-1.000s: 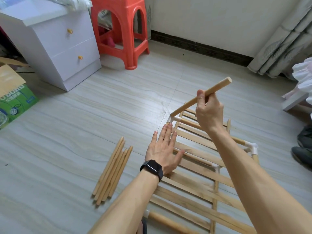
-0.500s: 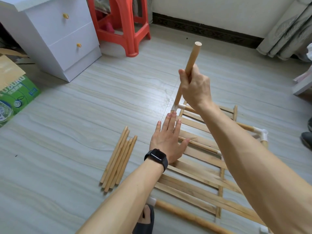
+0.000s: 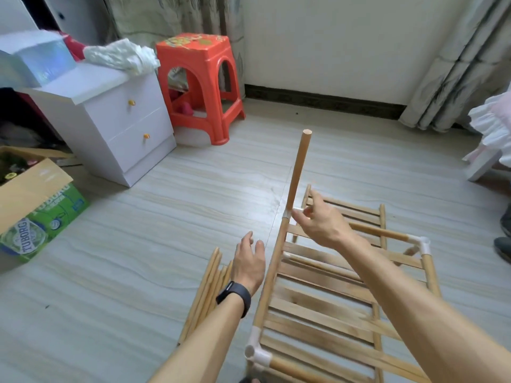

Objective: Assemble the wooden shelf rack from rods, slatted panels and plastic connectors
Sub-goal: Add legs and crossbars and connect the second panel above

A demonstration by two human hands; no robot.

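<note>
A partly built wooden rack (image 3: 326,275) of slatted panels and rods lies on the floor. One rod (image 3: 298,170) stands upright in the white plastic connector (image 3: 289,214) at the rack's far left corner. My right hand (image 3: 320,222) hovers just right of that connector with relaxed fingers, holding nothing. My left hand (image 3: 249,261), with a black watch on the wrist, hangs open above the floor between the rack and a bundle of loose rods (image 3: 207,288). Other white connectors sit at the near left corner (image 3: 255,352) and the right side (image 3: 421,243).
A white two-drawer cabinet (image 3: 121,120) and a red plastic stool (image 3: 201,84) stand at the back left. A green cardboard box (image 3: 36,205) sits at the far left. Curtains hang at the right, and a shoe (image 3: 504,250) shows at the right edge.
My right hand has let go of the rod, which now stands upright in the corner connector. My left hand has lifted off the slats and moved left. The camera has tilted up.
</note>
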